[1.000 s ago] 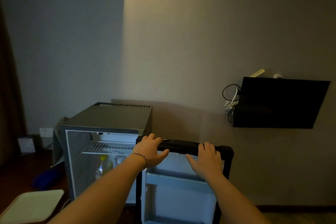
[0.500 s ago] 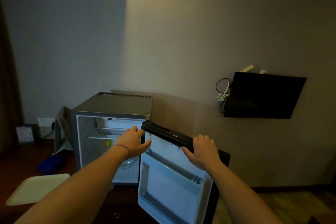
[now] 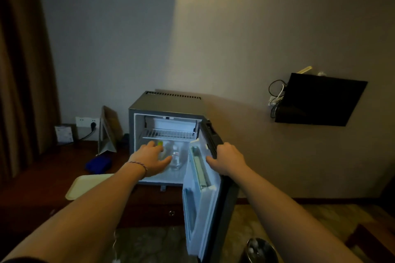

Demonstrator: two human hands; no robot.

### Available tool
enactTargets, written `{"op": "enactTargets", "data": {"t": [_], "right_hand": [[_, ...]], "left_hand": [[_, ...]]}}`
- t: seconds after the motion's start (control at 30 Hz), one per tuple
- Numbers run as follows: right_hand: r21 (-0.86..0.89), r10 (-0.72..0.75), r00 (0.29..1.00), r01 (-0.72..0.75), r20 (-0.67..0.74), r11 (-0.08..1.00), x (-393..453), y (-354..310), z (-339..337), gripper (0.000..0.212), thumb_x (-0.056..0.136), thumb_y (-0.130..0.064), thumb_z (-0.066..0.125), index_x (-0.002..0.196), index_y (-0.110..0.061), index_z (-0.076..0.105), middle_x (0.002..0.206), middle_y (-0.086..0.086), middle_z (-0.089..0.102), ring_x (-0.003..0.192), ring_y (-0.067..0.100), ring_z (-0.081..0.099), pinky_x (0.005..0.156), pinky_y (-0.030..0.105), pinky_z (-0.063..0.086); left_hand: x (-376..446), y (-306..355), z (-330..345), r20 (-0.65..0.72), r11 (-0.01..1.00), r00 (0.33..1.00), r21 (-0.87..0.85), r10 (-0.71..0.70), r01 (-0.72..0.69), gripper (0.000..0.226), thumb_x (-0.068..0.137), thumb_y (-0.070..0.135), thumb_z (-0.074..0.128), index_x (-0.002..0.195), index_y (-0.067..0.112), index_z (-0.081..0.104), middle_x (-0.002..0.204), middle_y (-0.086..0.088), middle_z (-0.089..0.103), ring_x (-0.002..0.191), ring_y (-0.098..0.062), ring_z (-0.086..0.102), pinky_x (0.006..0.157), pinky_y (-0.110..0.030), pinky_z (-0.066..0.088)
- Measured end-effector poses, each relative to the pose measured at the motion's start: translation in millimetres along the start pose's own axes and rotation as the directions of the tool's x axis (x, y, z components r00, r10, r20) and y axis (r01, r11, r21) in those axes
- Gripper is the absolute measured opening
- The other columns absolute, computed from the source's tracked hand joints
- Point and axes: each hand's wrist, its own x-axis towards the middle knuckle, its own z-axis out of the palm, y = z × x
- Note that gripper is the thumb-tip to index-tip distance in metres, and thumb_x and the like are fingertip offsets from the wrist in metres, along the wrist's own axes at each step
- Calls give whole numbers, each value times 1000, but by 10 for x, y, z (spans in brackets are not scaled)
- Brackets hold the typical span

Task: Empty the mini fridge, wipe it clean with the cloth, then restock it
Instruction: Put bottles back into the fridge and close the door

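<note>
Right hand (image 3: pixel 228 159) grips the small grey fridge's (image 3: pixel 164 103) open door (image 3: pixel 205 181) at three o'clock; left hand (image 3: pixel 149 159) spread open, holding nothing, before clear bottles (image 3: pixel 175 157)

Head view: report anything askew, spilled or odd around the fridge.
Nothing spilled or damaged shows. The one oddity is the wall TV, which hangs tilted with loose cables bunched at its left edge. The mini fridge stands square, its wire shelf level.

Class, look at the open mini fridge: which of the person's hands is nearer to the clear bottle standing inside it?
Left. The left hand reaches into the fridge, its fingertips just beside the clear bottle. The right hand is farther right, gripping the open door's top edge.
</note>
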Motion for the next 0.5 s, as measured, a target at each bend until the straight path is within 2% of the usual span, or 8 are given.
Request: {"op": "enactTargets", "data": {"t": [0.07, 0.13, 0.23, 0.3, 0.37, 0.43, 0.5], "right_hand": [[67, -42, 999, 43, -9, 997, 11, -259, 9, 44, 94, -50, 54, 71, -13, 46, 77, 6, 46, 66, 22, 46, 54, 34, 38], [105, -111, 994, 112, -11, 988, 21, -498, 43, 39, 95, -47, 53, 73, -15, 44, 71, 4, 44, 60, 20, 41, 54, 35, 35], [189, -180, 983, 181, -22, 965, 83, -768, 136, 40, 98, -47, 50, 76, -14, 44, 70, 6, 43, 60, 22, 39, 55, 38, 33], [255, -226, 973, 231, -47, 939, 167, -904, 198, 42, 101, -44, 44, 76, -10, 47, 74, 10, 49, 62, 27, 44, 57, 45, 37], [255, -292, 953, 304, -83, 918, 273, -1005, 253, 41, 102, -42, 39, 80, -12, 55, 80, 8, 57, 73, 27, 53, 67, 51, 49], [188, -361, 927, 374, -98, 908, 383, -1094, 305, 37, 101, -44, 39, 91, -19, 64, 92, 2, 64, 97, 20, 54, 80, 47, 50], [141, -412, 907, 421, -91, 896, 529, -1189, 370, 36, 101, -48, 42, 111, -24, 67, 112, -2, 67, 117, 18, 49, 93, 43, 48]], "left_hand": [[-139, -155, -58, 5, 1000, 1000, 4, -6, 6, 64, 93, 67, 40, 137, 22, 51, 134, -7, 47, 119, -27, 50, 96, -43, 49], [-268, -326, -122, 10, 1000, 1000, 15, -26, 26, 62, 94, 66, 40, 135, 22, 52, 133, -7, 46, 118, -27, 49, 94, -42, 49], [-400, -608, -203, -8, 997, 997, -9, -79, 79, 61, 94, 67, 39, 130, 20, 55, 128, -7, 49, 105, -24, 52, 91, -42, 51], [-439, -742, -261, -55, 988, 990, -89, -129, 124, 56, 94, 65, 40, 123, 20, 59, 122, -6, 51, 95, -20, 53, 90, -41, 52], [-420, -782, -353, -119, 975, 978, -162, -169, 149, 53, 95, 63, 41, 120, 21, 61, 119, -4, 53, 95, -19, 56, 90, -38, 52], [-349, -765, -442, -156, 972, 973, -190, -168, 137, 53, 95, 63, 42, 120, 21, 61, 119, -3, 53, 100, -20, 57, 92, -38, 51], [-240, -745, -502, -151, 978, 977, -168, -150, 125, 53, 94, 64, 42, 121, 22, 59, 118, -4, 52, 101, -21, 55, 93, -41, 52]]}}
